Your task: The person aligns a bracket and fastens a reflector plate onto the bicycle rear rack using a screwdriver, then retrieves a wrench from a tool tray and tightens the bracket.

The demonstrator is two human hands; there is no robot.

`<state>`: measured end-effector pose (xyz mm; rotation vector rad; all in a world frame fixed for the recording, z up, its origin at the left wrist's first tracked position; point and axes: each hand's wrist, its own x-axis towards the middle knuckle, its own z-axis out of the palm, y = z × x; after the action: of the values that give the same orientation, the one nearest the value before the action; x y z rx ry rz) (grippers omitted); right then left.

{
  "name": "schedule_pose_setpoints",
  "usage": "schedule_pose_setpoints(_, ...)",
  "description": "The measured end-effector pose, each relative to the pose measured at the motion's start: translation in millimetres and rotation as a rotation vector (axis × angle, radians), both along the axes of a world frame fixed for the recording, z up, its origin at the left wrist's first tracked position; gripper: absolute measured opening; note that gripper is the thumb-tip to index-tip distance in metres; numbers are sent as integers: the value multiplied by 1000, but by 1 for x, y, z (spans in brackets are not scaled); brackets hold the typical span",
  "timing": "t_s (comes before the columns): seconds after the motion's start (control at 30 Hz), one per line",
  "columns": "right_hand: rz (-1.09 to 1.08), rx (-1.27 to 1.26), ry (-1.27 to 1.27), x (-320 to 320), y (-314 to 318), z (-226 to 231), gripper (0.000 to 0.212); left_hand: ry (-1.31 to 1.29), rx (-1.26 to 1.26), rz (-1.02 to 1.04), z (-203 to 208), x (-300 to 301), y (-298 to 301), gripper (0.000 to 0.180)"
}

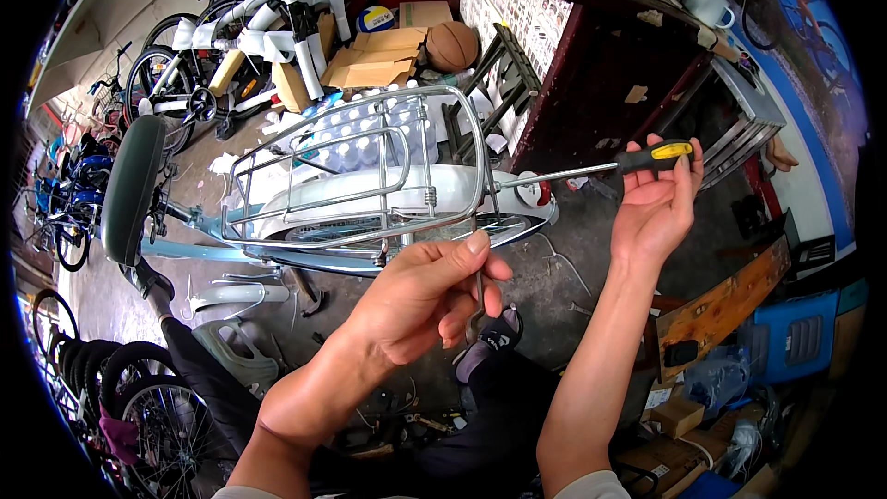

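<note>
My right hand (654, 208) is closed around the black-and-yellow handle of a screwdriver (637, 162). Its long shaft points left, with the tip at the tail end of a chrome rear rack (480, 143) on a light-blue bicycle (185, 249). Thumb and fingers of my left hand (416, 291) pinch a slim metal spanner (479, 300), held upright below the rack; its upper end meets the rack area, but the exact contact is hidden. Under the rack lies a white rear mudguard (370, 189) with a round lamp or reflector (533, 192) at its end. A dark saddle (134, 189) sits at the left.
Packs of clear bottles (360, 134) stand behind the bicycle. Farther back are wrapped bicycles (286, 32), flattened cardboard (374, 60) and a basketball (452, 45). A dark cabinet (619, 65) rises at back right. A wooden board (725, 310) and blue case (790, 337) lie at right.
</note>
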<state>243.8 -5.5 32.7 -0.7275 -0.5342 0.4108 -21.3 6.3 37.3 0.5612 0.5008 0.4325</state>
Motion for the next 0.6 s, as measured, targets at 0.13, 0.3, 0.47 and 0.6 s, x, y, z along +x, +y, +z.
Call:
schedule_pose_setpoints(0.13,9,-8,8,-1,1,0,39,72,56,-2,-2,0,2,44)
schedule_pose_setpoints(0.3,-1,-12,8,-1,2,-1,40,52,66,-30,-7,-1,4,42)
schedule_pose_setpoints(0.47,2,-46,-30,-1,1,0,41,214,356,5,-28,5,1,36)
schedule_pose_setpoints(0.6,-10,-51,-52,-3,2,3,42,397,613,38,-37,11,3,34)
